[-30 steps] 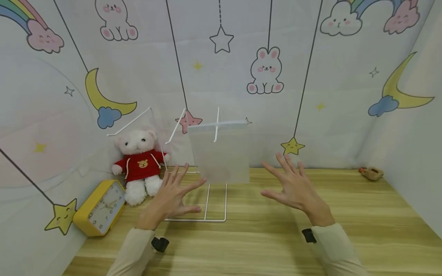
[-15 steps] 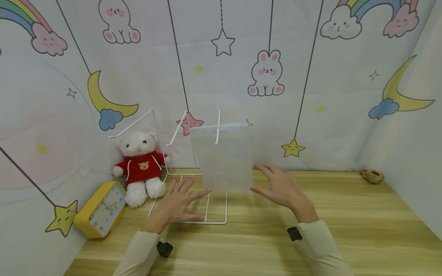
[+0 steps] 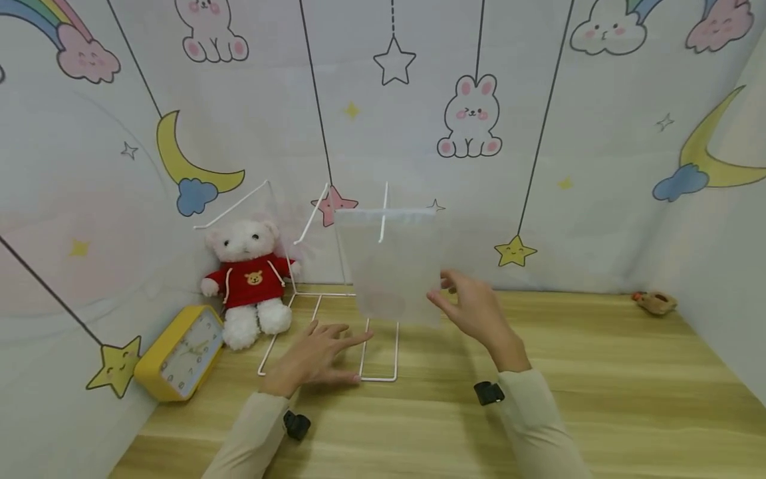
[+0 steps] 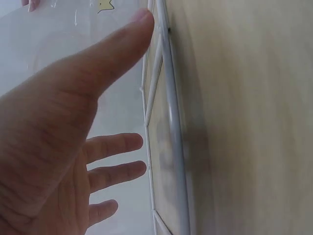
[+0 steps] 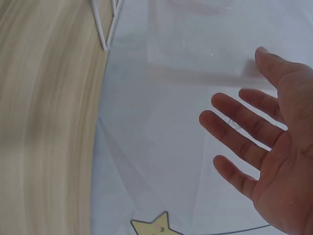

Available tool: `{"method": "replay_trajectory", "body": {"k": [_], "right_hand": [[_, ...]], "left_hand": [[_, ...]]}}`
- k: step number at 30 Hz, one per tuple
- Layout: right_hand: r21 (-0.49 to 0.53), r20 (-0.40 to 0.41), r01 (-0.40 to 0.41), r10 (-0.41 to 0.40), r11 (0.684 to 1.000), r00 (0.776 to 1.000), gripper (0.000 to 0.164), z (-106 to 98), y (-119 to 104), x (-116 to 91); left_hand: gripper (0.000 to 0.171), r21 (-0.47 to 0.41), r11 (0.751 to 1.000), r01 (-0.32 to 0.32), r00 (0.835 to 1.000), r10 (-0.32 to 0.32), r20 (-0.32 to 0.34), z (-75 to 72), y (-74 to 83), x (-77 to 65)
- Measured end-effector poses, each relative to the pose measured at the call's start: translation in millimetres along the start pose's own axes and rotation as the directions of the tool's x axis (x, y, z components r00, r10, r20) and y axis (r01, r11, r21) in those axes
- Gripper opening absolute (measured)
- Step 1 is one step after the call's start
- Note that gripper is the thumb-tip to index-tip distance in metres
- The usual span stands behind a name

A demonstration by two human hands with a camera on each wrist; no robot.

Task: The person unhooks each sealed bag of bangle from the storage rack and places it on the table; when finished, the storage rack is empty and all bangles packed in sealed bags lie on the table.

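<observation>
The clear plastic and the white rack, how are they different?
The plastic is a thin, see-through piece, while the rack is a frame of bars.
The plastic is smaller; the rack spreads wider.
The plastic hangs upright, while the rack stands with its base on the table.
The right hand is at the plastic's edge; the left hand is near the rack's base.
Both look pale.

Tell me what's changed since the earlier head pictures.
The right hand has moved left to the right edge of the translucent plastic; whether it touches is unclear. The left hand has eased right and lower. No grip is plainly taken or released. The white rack, teddy bear and yellow clock stayed put.
</observation>
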State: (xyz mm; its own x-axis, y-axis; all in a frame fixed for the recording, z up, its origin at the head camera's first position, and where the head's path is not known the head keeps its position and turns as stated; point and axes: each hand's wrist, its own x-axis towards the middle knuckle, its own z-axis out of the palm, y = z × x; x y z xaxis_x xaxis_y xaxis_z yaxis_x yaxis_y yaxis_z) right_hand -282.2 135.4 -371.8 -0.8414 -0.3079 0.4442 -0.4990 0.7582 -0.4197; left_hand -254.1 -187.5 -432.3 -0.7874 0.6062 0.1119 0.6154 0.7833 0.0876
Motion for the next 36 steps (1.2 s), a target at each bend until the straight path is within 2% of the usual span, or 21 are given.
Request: {"method": "replay_trajectory", "body": {"k": [6, 11, 22, 31, 36], "right_hand": [[0.054, -0.051, 0.03, -0.027, 0.998, 0.998, 0.024, 2.5, -5.1, 3.1], [0.086, -0.062, 0.04, -0.035, 0.996, 0.997, 0.02, 1.3, -9.7, 5.5], [0.146, -0.025, 0.038, -0.035, 0.989, 0.999, 0.017, -1.1, -7.9, 3.6], [0.207, -0.038, 0.032, -0.025, 0.978, 0.999, 0.018, -5.1, -11.7, 1.9], [0.219, -0.074, 0.067, -0.052, 0.973, 0.996, 0.015, -10.2, -12.7, 0.6]], "left_hand": [[0.075, 0.045, 0.999, -0.021, 1.0, 0.021, 0.001, 0.6, -0.1, 1.1], [0.07, 0.023, 1.0, -0.016, 1.0, 0.016, 0.02, -0.6, -0.1, -0.7], [0.061, -0.002, 1.0, 0.017, 0.997, -0.016, 0.076, -0.4, 2.3, 2.7], [0.059, 0.023, 0.999, -0.029, 0.999, 0.028, 0.046, 3.7, 2.1, 4.8], [0.06, -0.004, 0.999, -0.042, 0.998, 0.042, 0.054, 4.5, 3.9, 6.0]]}}
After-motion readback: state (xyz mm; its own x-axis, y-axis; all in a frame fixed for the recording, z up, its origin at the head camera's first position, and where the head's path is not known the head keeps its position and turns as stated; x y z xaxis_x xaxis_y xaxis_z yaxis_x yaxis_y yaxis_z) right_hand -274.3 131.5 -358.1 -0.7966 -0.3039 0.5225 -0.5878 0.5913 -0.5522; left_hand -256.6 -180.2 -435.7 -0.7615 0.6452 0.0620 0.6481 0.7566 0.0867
